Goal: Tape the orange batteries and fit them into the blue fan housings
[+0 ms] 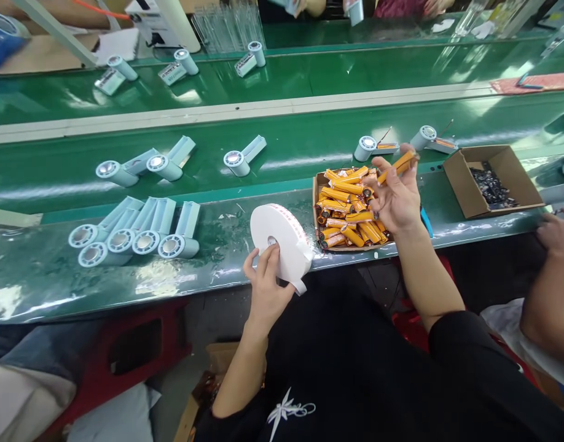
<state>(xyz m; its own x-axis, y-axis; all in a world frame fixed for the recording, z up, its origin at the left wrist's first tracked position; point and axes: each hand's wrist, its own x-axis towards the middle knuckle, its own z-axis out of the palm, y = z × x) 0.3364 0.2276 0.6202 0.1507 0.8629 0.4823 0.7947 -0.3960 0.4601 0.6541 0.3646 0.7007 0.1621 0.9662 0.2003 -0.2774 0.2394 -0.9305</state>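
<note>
My left hand (269,294) grips a wide white roll of tape (282,230) near its core and lower edge, tilted above the bench edge. A loose tape end hangs at the roll's lower right. Raised over a cardboard box (316,205), my right hand (399,205) holds an orange-wrapped cylindrical battery (397,167) between thumb and fingers. Many similar orange batteries (344,205) lie heaped in that box. Part of the box's right side is hidden by my right hand.
Several light-blue fan housings with handles (146,241) lie on the bench at left, and others (238,162) on the green conveyor (300,138). A cardboard box of small dark parts (466,193) stands at right. Co-workers' hands (558,233) show at right and at the far side.
</note>
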